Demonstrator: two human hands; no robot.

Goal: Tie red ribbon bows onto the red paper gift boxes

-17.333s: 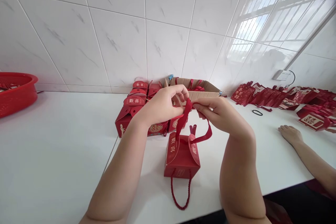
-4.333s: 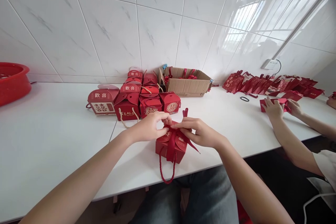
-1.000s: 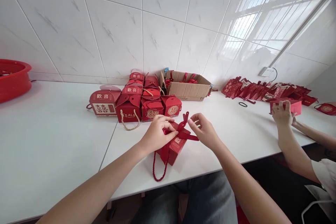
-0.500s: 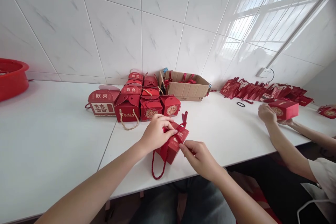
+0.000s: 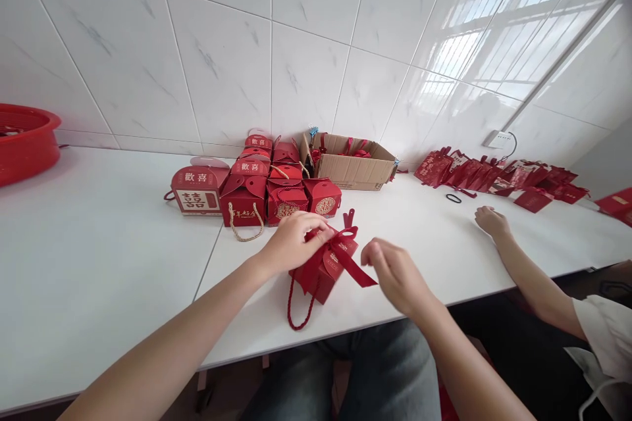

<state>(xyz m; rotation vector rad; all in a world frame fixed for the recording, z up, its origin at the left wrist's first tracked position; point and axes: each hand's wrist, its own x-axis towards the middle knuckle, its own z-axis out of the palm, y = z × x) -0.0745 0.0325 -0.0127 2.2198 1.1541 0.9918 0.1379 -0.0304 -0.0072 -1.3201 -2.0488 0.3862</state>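
Note:
A small red gift box (image 5: pixel 326 281) with pale print stands near the table's front edge. A red ribbon bow (image 5: pixel 338 245) is tied on its top, and one flat tail (image 5: pixel 359 272) sticks out to the right. From the box's near left side a twisted red cord handle (image 5: pixel 300 327) hangs down onto the table. My left hand (image 5: pixel 299 241) lies over the box's left top, thumb and fingers closed on the ribbon by the knot. Just right of the tail, apart from it, my right hand (image 5: pixel 395 270) is in the air with curled fingers, slightly blurred.
Several finished-looking red boxes (image 5: pixel 243 200) stand behind. A cardboard carton (image 5: pixel 355 171) with red items is against the wall. Red packets (image 5: pixel 494 174) and a black ring (image 5: pixel 453 198) lie right. A red basin (image 5: pixel 29 151) is far left. A co-worker's hand (image 5: pixel 492 222) rests at right.
My right hand has let go of the ribbon and moved right and slightly up; the tail now lies free. The co-worker's red box has left their near hand and a box now shows at far right.

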